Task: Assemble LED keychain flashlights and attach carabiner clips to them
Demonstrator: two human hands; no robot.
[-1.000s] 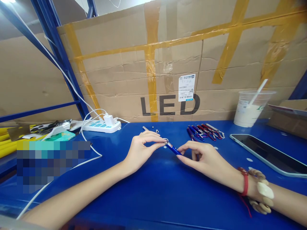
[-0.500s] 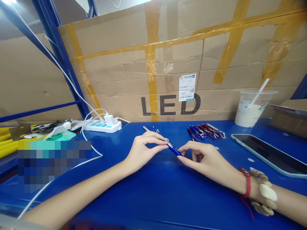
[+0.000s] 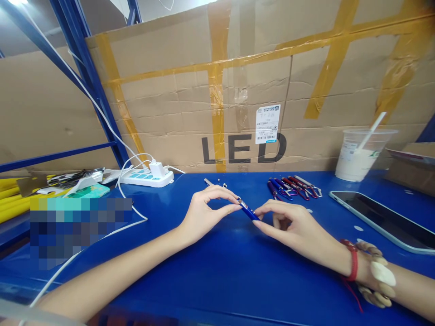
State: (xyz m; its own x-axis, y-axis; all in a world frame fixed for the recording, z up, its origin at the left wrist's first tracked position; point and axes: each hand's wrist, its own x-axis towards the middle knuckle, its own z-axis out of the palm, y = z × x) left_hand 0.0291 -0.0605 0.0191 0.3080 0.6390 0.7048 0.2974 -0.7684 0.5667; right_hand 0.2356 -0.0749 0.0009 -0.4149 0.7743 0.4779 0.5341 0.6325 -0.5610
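A small blue pen-shaped torch (image 3: pixel 248 210) lies slanted between both hands, just above the blue table (image 3: pixel 217 271). My left hand (image 3: pixel 207 210) pinches its upper end, where a small metal ring sits, between thumb and forefinger. My right hand (image 3: pixel 292 226) pinches the lower end with thumb and forefinger; its wrist wears a red cord and a beaded bracelet. A thin silver rod (image 3: pixel 208 182) and tiny metal bits (image 3: pixel 224 184) lie on the table just beyond my left hand.
A bunch of blue and red torches with clips (image 3: pixel 294 186) lies at the back right. A tablet (image 3: pixel 387 222) and a plastic cup with straw (image 3: pixel 362 154) stand at right. A white power strip (image 3: pixel 146 179) with cables sits at back left. A taped cardboard box (image 3: pixel 238 90) forms the back wall.
Both hands keep their pinch on the blue torch and have barely shifted; my left thumb and forefinger have closed a little tighter on the ring end.
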